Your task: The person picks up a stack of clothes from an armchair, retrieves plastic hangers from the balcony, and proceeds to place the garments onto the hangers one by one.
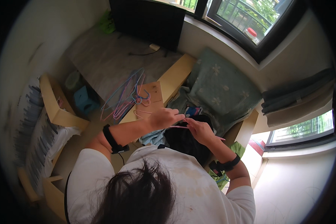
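My right hand (201, 131) is closed around a pink clothes hanger (179, 127); one end of it sticks out past the outer side of the hand. Close beside it, my left hand (163, 118) is closed with its fingertips pinched, meeting the right fingertips. What the left fingers hold is too small to make out. A black garment (184, 142) lies directly below both hands, in front of my body. Several pink and blue hangers (132, 98) lie in a loose heap beyond my left hand, partly over a brown cardboard box (155, 93).
A grey-green flowered cushion (220, 82) leans on a wooden seat. More crumpled clothes (153, 137) lie around the black one. Behind the hangers is a grey table (93, 48) with a black screen (149, 24). A blue stool (85, 99) and a wooden-armed chair (59, 114) stand left.
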Action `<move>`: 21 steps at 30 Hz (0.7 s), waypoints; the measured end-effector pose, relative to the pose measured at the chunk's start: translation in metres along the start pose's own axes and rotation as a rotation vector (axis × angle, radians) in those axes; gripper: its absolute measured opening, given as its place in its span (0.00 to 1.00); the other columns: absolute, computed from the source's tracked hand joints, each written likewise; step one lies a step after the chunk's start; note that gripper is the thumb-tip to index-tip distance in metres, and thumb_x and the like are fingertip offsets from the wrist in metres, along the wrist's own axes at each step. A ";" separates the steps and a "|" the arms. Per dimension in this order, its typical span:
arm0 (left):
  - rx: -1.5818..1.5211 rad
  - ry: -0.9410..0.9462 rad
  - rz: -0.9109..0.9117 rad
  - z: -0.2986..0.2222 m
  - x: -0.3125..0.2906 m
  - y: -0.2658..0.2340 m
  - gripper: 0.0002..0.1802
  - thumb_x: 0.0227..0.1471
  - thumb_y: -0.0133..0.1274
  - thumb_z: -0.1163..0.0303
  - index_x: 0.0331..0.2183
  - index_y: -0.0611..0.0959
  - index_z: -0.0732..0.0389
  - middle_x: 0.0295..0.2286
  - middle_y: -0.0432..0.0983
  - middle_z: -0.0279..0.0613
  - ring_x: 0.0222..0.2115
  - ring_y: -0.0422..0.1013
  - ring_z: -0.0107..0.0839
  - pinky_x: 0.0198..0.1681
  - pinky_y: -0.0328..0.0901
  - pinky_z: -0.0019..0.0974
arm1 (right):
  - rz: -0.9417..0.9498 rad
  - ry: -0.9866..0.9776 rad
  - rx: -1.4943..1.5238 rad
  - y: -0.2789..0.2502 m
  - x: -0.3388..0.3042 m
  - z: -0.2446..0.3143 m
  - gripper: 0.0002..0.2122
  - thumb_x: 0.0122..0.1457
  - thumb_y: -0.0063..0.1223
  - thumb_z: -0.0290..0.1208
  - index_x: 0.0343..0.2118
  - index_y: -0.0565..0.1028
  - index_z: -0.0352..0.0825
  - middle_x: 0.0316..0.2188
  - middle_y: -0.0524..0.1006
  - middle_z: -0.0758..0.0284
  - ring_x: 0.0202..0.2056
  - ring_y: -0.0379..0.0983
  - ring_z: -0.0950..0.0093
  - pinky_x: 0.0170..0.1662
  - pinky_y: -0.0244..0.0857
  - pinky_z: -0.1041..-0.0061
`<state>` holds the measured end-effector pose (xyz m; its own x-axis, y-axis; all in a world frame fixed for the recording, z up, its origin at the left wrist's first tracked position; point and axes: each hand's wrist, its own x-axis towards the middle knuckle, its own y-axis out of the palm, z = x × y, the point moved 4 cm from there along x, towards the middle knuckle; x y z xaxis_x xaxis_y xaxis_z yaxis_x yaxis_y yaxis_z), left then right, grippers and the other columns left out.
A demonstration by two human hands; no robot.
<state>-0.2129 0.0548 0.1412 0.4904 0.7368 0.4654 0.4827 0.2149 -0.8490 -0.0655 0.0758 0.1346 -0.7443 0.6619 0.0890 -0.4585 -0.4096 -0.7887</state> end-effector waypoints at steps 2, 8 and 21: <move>-0.058 0.001 0.221 -0.003 -0.001 0.001 0.09 0.38 0.43 0.72 0.28 0.73 0.55 0.16 0.63 0.37 0.17 0.65 0.33 0.17 0.61 0.32 | 0.103 -0.030 -0.055 -0.005 0.000 0.006 0.12 0.45 0.43 0.24 0.36 0.66 0.35 0.23 0.71 0.61 0.23 0.67 0.64 0.25 0.61 0.72; -0.329 0.140 0.407 -0.016 -0.009 -0.022 0.11 0.39 0.40 0.73 0.31 0.71 0.56 0.16 0.64 0.39 0.18 0.66 0.36 0.19 0.61 0.34 | 0.259 -0.306 -0.022 -0.011 0.001 0.014 0.15 0.45 0.40 0.26 0.39 0.64 0.40 0.20 0.70 0.62 0.21 0.66 0.63 0.23 0.60 0.70; -0.170 0.009 0.756 -0.016 -0.015 0.005 0.10 0.43 0.37 0.68 0.30 0.71 0.56 0.19 0.68 0.44 0.21 0.66 0.41 0.21 0.60 0.40 | 0.485 -0.099 0.030 0.006 -0.001 0.002 0.10 0.49 0.38 0.30 0.35 0.67 0.40 0.20 0.69 0.58 0.22 0.65 0.59 0.26 0.59 0.69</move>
<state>-0.2068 0.0343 0.1342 0.7363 0.6390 -0.2224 0.1188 -0.4458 -0.8872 -0.0685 0.0714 0.1309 -0.9174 0.3281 -0.2253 -0.0603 -0.6741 -0.7361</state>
